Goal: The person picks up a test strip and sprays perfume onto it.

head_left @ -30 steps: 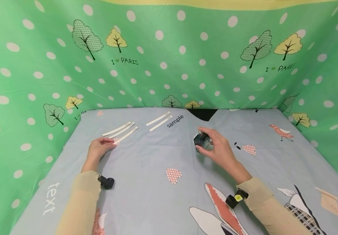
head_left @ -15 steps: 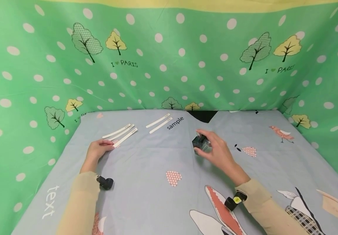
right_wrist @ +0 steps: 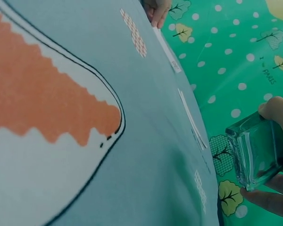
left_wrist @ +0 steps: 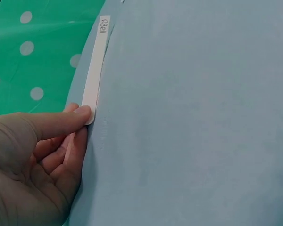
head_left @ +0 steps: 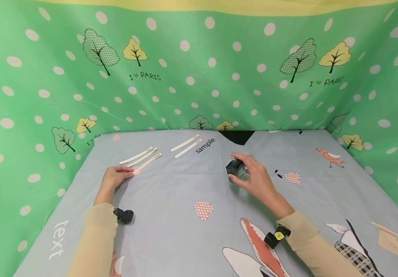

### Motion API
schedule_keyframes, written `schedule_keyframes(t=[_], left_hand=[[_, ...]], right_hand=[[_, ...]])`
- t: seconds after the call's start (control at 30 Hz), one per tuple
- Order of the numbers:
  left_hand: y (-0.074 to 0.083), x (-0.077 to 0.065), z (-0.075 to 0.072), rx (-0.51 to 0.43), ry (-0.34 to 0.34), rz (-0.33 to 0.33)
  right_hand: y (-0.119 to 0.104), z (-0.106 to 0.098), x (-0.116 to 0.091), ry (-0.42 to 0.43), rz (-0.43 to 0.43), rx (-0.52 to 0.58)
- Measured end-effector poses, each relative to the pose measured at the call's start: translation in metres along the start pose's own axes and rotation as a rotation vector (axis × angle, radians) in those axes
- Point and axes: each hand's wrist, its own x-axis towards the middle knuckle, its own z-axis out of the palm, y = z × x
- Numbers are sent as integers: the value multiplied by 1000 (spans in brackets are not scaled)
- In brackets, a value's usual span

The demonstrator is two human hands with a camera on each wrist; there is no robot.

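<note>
In the head view my left hand point(head_left: 115, 179) pinches the near end of a white perfume test strip point(head_left: 152, 161) between thumb and fingers. Print shows at the far end of this strip point(left_wrist: 97, 66) in the left wrist view. My right hand point(head_left: 258, 176) grips a square glass perfume bottle point(head_left: 235, 169), with the index finger up by its small silvery top and the thumb low on its near side. Clear thick glass walls of the bottle point(right_wrist: 257, 146) show in the right wrist view. A wide gap separates bottle and strip.
Two more strips, one a curved strip point(head_left: 134, 156), lie beyond the left hand. Another pair, including a straight strip point(head_left: 185, 142), lies further back near the printed word "sample". A patterned grey-blue cloth point(head_left: 171, 200) covers the table; a green dotted curtain point(head_left: 199, 77) rises behind it.
The bottle has shifted slightly left in the right hand's grip. The left hand keeps its pinch on the strip, almost still. The whole head view has dropped a little.
</note>
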Motion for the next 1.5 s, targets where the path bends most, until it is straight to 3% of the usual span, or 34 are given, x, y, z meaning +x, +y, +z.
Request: schedule_keyframes(t=[0.27,0.43,1.1,1.33,1.5], left_hand=[[-3,4,-3,-90,-57,15],[6,3,-1,-160,-91,31],[86,-24,12,-192,-147,182],[106,-32,28,-290,-196,190],[117,-38,40,-283,-219,211]], right_hand=[[1,-1,0,-10,23,6],[3,-2,-1,-14,32,2],[2,-1,3,14,-4,-28],[0,-1,7,24,-26,-34],[-2,1,11,34,-45,-47]])
